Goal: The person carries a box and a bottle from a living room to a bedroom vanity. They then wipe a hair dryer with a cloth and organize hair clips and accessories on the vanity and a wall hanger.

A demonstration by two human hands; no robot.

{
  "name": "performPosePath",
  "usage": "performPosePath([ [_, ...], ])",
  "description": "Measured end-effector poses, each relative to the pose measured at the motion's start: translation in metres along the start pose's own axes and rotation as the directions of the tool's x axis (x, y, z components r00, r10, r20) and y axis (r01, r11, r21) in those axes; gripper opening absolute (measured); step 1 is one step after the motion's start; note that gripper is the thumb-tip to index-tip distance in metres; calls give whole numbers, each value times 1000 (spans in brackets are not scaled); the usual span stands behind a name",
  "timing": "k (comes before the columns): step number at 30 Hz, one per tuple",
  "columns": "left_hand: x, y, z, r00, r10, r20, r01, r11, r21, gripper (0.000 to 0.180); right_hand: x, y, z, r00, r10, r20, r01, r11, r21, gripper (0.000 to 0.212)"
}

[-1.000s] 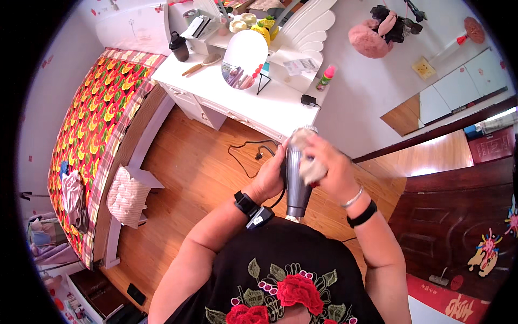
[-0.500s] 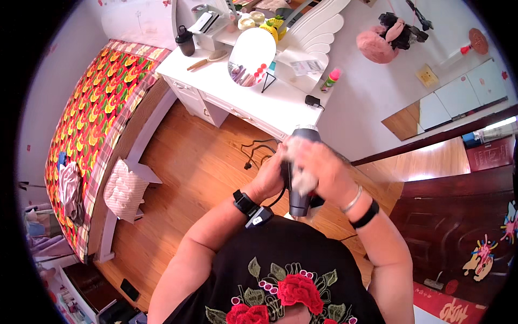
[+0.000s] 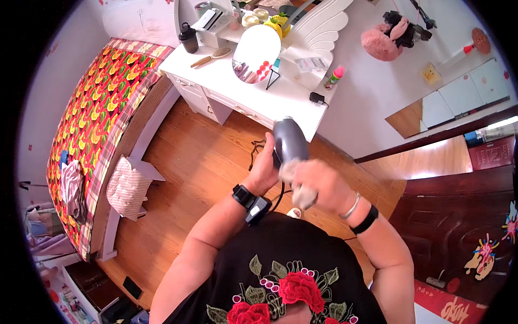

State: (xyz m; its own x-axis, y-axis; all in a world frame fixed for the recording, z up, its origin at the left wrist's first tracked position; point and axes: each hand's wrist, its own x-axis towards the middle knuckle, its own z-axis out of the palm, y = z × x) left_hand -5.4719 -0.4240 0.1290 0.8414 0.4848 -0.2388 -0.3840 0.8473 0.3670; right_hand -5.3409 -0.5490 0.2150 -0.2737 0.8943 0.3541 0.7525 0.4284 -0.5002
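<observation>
A dark grey hair dryer (image 3: 291,141) is held up in front of me, off the floor, its rounded end toward the dressing table. My left hand (image 3: 263,171) grips it from the left, thumb up along its side; the other fingers are mostly hidden behind it. A pale beige cloth (image 3: 305,197) is bunched in my closed right hand (image 3: 326,184). The cloth presses against the near part of the dryer and hides it; both are slightly blurred there. From beside my left hand the black cord (image 3: 279,198) hangs down.
Ahead stands a white dressing table (image 3: 216,81) with an oval mirror (image 3: 258,46), a hairbrush (image 3: 211,57), a black shaker bottle (image 3: 188,39) and a black adapter (image 3: 317,98). A bed (image 3: 102,102) and cushioned stool (image 3: 127,189) are at left, a dark red door (image 3: 448,216) at right.
The dryer has turned and shifted left, so its rounded end now shows. My right hand with the cloth has slid down from the far part toward the near part.
</observation>
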Motion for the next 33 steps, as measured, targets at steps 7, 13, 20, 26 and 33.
performPosePath([
  [7,7,17,-20,980,-29,-198,-21,969,-245,64,-6,5,-16,665,683,-302,-412,674,614,37],
  [13,10,12,-33,978,-68,-199,-32,888,-459,64,8,-9,8,841,325,-432,-207,932,299,46],
  [20,3,5,-38,970,-131,205,209,881,-424,68,34,-9,33,963,-8,-270,-19,995,-97,36],
  [26,3,6,-19,922,116,-368,-212,949,-233,60,23,-10,55,750,509,-423,-421,860,288,35],
  [33,-13,20,-38,883,353,-308,-350,934,69,62,2,8,59,572,727,380,-349,-203,915,20],
])
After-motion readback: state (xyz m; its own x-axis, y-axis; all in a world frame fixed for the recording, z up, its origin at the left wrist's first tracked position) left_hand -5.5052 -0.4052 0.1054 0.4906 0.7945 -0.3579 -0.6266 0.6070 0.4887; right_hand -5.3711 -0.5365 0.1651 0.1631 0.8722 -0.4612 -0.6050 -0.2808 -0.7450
